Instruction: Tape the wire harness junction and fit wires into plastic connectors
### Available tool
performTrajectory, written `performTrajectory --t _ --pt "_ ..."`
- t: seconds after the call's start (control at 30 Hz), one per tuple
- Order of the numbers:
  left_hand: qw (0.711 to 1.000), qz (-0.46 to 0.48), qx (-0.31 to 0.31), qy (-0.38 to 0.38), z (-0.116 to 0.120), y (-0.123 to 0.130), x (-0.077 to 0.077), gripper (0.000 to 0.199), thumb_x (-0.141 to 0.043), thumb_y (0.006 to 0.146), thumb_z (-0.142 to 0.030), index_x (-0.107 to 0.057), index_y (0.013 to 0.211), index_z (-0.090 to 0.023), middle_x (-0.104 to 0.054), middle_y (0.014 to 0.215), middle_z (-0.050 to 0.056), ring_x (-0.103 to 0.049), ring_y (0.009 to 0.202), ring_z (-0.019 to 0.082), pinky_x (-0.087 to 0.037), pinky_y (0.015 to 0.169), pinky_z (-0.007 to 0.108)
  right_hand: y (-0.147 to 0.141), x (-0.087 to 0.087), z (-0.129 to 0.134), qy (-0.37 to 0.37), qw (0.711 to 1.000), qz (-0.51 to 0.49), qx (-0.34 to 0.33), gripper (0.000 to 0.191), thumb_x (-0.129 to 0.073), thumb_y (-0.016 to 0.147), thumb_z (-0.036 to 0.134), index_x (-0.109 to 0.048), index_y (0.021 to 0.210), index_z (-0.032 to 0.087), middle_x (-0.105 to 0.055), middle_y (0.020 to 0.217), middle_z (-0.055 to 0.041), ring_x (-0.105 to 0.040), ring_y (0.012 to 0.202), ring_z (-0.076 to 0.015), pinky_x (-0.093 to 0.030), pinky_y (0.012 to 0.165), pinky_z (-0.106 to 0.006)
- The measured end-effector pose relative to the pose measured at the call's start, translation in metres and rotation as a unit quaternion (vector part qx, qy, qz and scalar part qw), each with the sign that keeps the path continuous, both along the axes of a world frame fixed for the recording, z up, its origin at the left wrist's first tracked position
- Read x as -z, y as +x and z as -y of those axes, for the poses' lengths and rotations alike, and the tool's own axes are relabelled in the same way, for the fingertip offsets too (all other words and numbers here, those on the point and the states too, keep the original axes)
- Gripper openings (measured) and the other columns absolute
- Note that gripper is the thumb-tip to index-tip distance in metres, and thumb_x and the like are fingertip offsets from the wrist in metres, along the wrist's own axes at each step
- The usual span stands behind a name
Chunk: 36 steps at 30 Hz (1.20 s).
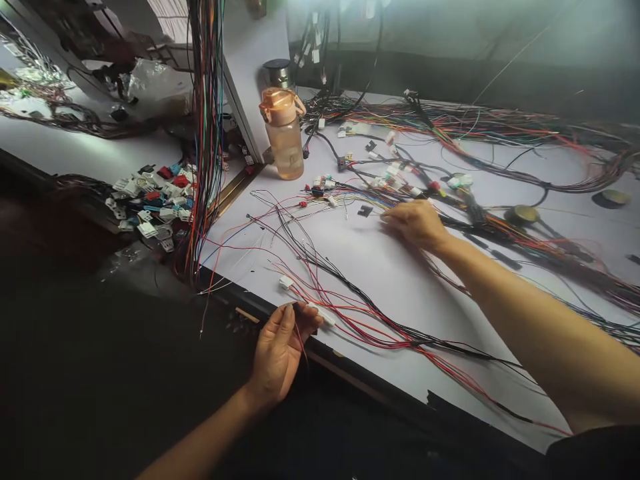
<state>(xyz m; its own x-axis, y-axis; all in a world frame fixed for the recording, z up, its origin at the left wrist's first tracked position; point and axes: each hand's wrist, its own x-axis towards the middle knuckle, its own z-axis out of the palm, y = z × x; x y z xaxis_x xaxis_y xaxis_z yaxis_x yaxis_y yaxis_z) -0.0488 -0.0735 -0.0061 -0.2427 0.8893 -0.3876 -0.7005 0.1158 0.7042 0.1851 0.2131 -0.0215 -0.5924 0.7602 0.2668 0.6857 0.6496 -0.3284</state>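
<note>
White table [380,280] strewn with a partly assembled wire harness [500,220]: left hand [280,350], grip pinching a red wire [301,340] at the table's near edge, right hand [415,223] fingering loose harness leads; many connectors [150,200] lie unfitted in a pile.

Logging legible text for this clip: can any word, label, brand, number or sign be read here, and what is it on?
None can be read.
The water bottle shows no legible print.
The loose connectors in the pile and the tags on the wire harness are too small and blurred to read.
The left hand holds thin wires at a white connector; the right hand rests on the harness; no marking shows on either.
</note>
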Motion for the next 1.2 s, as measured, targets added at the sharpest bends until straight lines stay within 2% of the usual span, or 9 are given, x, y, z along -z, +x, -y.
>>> performTrajectory --t 0.1,0.17,0.37,0.57,0.77,0.87,1.0,1.07,1.2 --pt "1.0 0.005 0.001 -0.003 -0.001 0.0 0.001 0.02 -0.063 0.088 -0.032 -0.065 0.096 -0.014 -0.066 0.096 0.008 -0.064 0.092 0.019 -0.051 0.093 0.036 0.001 -0.003 -0.005 -0.067 0.996 -0.049 0.025 0.031 -0.05 0.088 0.038 -0.073 0.094 0.018 -0.072 0.085 -0.0059 -0.064 0.075 -0.0189 -0.044 0.069 -0.029" --pt "1.0 0.004 0.0 -0.005 -0.002 0.0 0.001 0.02 -0.062 0.088 -0.032 -0.065 0.096 -0.014 -0.066 0.097 0.009 -0.064 0.093 0.02 -0.051 0.094 0.037 -0.001 -0.003 -0.005 -0.099 0.991 -0.072 0.044 0.033 -0.051 0.087 0.041 -0.073 0.094 0.017 -0.072 0.087 -0.0059 -0.065 0.077 -0.0202 -0.045 0.07 -0.029" --pt "1.0 -0.01 -0.001 0.005 0.0 0.001 0.001 0.019 -0.059 0.09 -0.031 -0.065 0.097 -0.015 -0.066 0.097 0.008 -0.064 0.093 0.019 -0.051 0.095 0.037 -0.004 0.005 -0.004 -0.108 0.991 -0.06 0.047 0.033 -0.051 0.087 0.04 -0.073 0.094 0.017 -0.071 0.097 -0.0066 -0.065 0.087 -0.0221 -0.046 0.075 -0.031" --pt "0.999 -0.031 0.001 0.011 -0.001 0.0 0.001 0.02 -0.064 0.087 -0.033 -0.065 0.096 -0.015 -0.067 0.096 0.008 -0.065 0.091 0.019 -0.052 0.093 0.036 -0.009 0.011 0.0 -0.038 0.998 -0.012 0.052 0.032 -0.047 0.09 0.037 -0.074 0.094 0.02 -0.071 0.097 -0.0063 -0.063 0.088 -0.0218 -0.044 0.076 -0.031" --pt "0.997 -0.079 -0.001 0.014 -0.004 0.002 0.001 0.024 -0.068 0.083 -0.036 -0.065 0.094 -0.015 -0.066 0.095 0.007 -0.065 0.093 0.02 -0.052 0.094 0.035 -0.004 0.002 0.011 0.054 0.998 -0.001 0.025 0.037 -0.055 0.086 0.03 -0.064 0.119 0.016 -0.065 0.117 -0.0114 -0.058 0.104 -0.026 -0.041 0.09 -0.038" --pt "0.992 -0.122 0.005 0.016 0.003 0.004 0.002 0.025 -0.066 0.084 -0.039 -0.063 0.093 -0.016 -0.066 0.095 0.007 -0.065 0.092 0.021 -0.051 0.094 0.036 0.014 -0.015 0.037 0.063 0.998 -0.006 0.008 0.038 -0.053 0.088 0.029 -0.062 0.121 0.015 -0.064 0.119 -0.0122 -0.057 0.106 -0.0258 -0.04 0.091 -0.039" --pt "0.973 -0.224 0.049 0.034 0.022 0.003 0.005 0.025 -0.059 0.088 -0.04 -0.064 0.096 -0.017 -0.066 0.097 0.008 -0.064 0.096 0.023 -0.05 0.095 0.037 0.043 -0.038 0.108 0.037 0.999 -0.006 0.014 0.028 -0.048 0.092 0.033 -0.065 0.11 0.018 -0.068 0.106 -0.0099 -0.059 0.098 -0.0233 -0.042 0.086 -0.037" --pt "0.949 -0.301 0.08 0.052 0.029 0.001 0.006 0.024 -0.056 0.091 -0.037 -0.064 0.101 -0.018 -0.066 0.102 0.009 -0.062 0.099 0.023 -0.048 0.095 0.035 0.054 -0.045 0.15 0.023 1.0 -0.002 0.013 0.024 -0.048 0.093 0.032 -0.066 0.102 0.019 -0.069 0.099 -0.0084 -0.059 0.092 -0.0214 -0.042 0.083 -0.036" --pt "0.874 -0.445 0.127 0.15 0.028 0.001 0.006 0.019 -0.05 0.093 -0.027 -0.065 0.104 -0.021 -0.064 0.112 0.008 -0.058 0.109 0.024 -0.043 0.099 0.036 0.063 -0.043 0.216 0.015 0.999 0.03 0.007 0.019 -0.051 0.092 0.031 -0.065 0.1 0.021 -0.069 0.097 -0.0056 -0.057 0.09 -0.0183 -0.039 0.083 -0.033"
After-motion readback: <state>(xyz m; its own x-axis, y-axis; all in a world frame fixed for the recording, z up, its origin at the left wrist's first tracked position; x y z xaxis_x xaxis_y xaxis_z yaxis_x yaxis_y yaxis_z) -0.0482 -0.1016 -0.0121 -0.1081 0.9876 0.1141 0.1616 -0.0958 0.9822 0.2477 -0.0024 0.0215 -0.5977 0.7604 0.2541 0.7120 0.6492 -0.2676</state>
